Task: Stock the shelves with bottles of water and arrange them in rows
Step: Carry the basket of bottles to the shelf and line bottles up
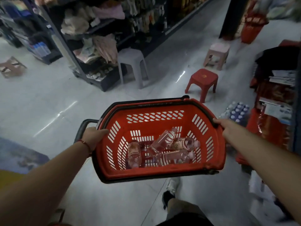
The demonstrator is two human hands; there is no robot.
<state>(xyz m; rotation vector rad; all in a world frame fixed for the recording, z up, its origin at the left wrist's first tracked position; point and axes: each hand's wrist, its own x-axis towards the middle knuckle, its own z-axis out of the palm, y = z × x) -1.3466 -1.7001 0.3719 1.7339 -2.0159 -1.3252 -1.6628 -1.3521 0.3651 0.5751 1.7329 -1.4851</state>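
Observation:
I carry a red plastic shopping basket (202, 167) in front of me, above the floor. My left hand (93, 136) grips its left rim beside the black handle. My right hand (226, 126) grips its right rim. Several clear water bottles (166, 141) with pink caps lie loose on their sides in the basket's bottom. A shrink-wrapped pack of water bottles (236, 111) with blue caps sits on the floor to the right, beside a red display stand.
A red stool (203, 79), a grey stool (132, 62) and a pink stool (218, 53) stand in the aisle ahead. A dark shelving unit (91, 46) of clothes is at the left. A cluttered stand (276, 88) lines the right. My foot (171, 188) steps below the basket.

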